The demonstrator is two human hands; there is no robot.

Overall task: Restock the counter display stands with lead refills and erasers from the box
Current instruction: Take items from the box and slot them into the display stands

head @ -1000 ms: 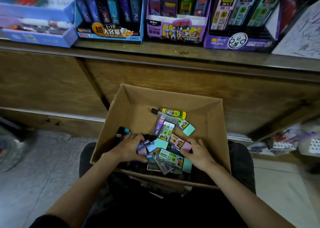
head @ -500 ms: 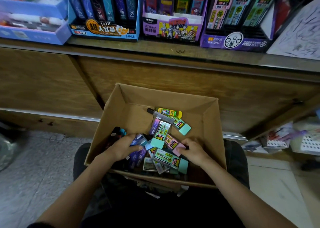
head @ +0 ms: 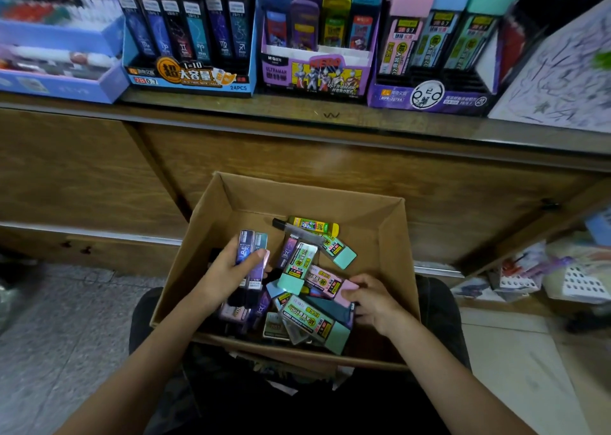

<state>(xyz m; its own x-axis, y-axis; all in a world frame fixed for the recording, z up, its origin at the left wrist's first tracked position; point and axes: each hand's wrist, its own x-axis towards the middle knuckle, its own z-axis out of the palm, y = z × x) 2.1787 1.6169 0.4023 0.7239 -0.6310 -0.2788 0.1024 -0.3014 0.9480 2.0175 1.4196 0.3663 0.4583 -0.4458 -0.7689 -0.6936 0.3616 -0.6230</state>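
Observation:
A cardboard box (head: pixel 390 236) rests on my lap, holding several lead refill cases and erasers in mint, pink and purple. My left hand (head: pixel 228 269) grips a few dark purple zodiac refill cases (head: pixel 253 252), lifted upright above the pile. My right hand (head: pixel 373 299) pinches the pink end of a pink refill case (head: pixel 325 282) that lies in the box. On the counter stand three display stands: a blue zodiac refill stand (head: pixel 188 77), a purple Ultraman stand (head: pixel 317 74) and a purple refill stand (head: pixel 429 97).
A light blue pen display box (head: pixel 59 80) sits at the counter's left. A scribbled test sheet (head: pixel 568 80) leans at the right. Wooden cabinet doors (head: pixel 297 163) face me below the counter edge. Loose packets (head: pixel 562 269) lie on the floor at right.
My left hand has gathered dark purple refill cases and raised them out of the pile. My right hand stayed on the pink case. The view tilted down slightly.

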